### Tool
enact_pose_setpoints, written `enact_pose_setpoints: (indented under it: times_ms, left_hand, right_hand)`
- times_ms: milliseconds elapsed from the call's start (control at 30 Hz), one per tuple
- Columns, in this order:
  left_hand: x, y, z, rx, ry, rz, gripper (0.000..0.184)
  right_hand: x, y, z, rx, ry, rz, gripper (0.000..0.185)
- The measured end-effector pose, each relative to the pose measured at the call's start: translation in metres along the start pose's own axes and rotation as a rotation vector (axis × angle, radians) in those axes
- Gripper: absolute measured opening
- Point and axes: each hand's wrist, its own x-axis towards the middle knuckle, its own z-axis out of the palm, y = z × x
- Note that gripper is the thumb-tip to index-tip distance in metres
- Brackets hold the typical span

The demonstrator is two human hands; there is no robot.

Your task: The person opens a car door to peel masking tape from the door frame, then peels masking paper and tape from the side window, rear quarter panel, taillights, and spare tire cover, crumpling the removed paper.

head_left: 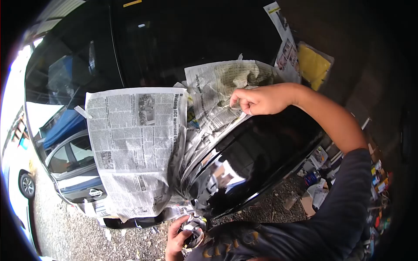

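Observation:
My right hand (263, 100) is closed, its fingertips pinching the edge of a crumpled, stained newspaper sheet (209, 89) on the black car. Just below it, a pale strip of paper or tape (217, 132) runs along the curved edge of a glossy black body panel (261, 148). Low in the view, my left hand (176, 239) is wrapped around a crumpled wad of newspaper (194, 230) close to my shirt. A larger newspaper sheet (135, 148) covers the car's rear, left of the panel. A small tape tab (83, 112) sticks out from its left edge.
More newspaper (285, 48) hangs at the upper right, beside a yellow sheet in clear plastic (314, 65). Mixed litter and boxes (320, 182) lie on the gravel ground (82, 230) to the right. Another car's wheel (27, 183) shows at the far left.

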Motion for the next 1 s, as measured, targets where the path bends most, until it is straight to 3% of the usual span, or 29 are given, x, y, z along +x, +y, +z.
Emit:
enact_pose_setpoints:
  times_ms: [100, 133, 167, 267, 333, 367, 400, 433, 500, 633, 667, 767, 1000]
  left_hand:
    - [-0.005, 0.017, 0.022, 0.058, 0.151, -0.09, 0.05]
    - [0.004, 0.012, 0.006, 0.21, 0.033, 0.111, 0.051]
    - [0.012, 0.043, 0.022, 0.203, -0.019, 0.086, 0.052]
    - [0.054, 0.115, 0.031, 0.933, 0.066, 0.412, 0.075]
    - [0.108, 0.156, 0.056, 1.644, 0.274, 0.803, 0.038]
    - [0.137, 0.171, 0.074, 1.694, 0.239, 0.927, 0.025]
    - [0.157, 0.182, 0.102, 1.699, 0.312, 0.879, 0.02]
    - [0.18, 0.184, 0.113, 1.801, 0.176, 0.974, 0.017]
    - [0.223, 0.172, 0.143, 1.83, 0.084, 0.777, 0.014]
    - [0.258, 0.145, 0.167, 1.666, -0.29, 1.155, 0.025]
    - [0.259, 0.146, 0.17, 1.536, -0.314, 1.062, 0.029]
    - [0.258, 0.15, 0.179, 1.327, -0.422, 1.167, 0.022]
    - [0.259, 0.138, 0.191, 1.361, -0.339, 1.157, 0.013]
  right_hand:
    - [0.003, 0.011, -0.002, 0.053, -0.022, -0.084, 0.053]
    - [0.004, 0.016, -0.002, 0.079, -0.032, -0.114, 0.056]
    - [0.004, 0.017, -0.005, 0.063, -0.013, -0.136, 0.06]
    - [-0.011, 0.004, -0.006, -0.05, -0.005, -0.142, 0.076]
    - [-0.012, 0.006, 0.003, -0.218, 0.093, -0.198, 0.077]
    - [-0.012, 0.009, 0.007, -0.304, 0.142, -0.224, 0.078]
    - [-0.011, 0.016, 0.014, -0.34, 0.217, -0.275, 0.078]
    - [-0.015, 0.014, 0.018, -0.301, 0.254, -0.265, 0.077]
    - [-0.024, 0.01, 0.026, -0.228, 0.333, -0.24, 0.076]
    - [-0.025, 0.026, 0.042, -0.29, 0.558, -0.429, 0.075]
    - [-0.023, 0.029, 0.044, -0.298, 0.586, -0.478, 0.075]
    - [-0.019, 0.034, 0.046, -0.256, 0.62, -0.475, 0.075]
    - [-0.02, 0.035, 0.049, -0.256, 0.65, -0.42, 0.079]
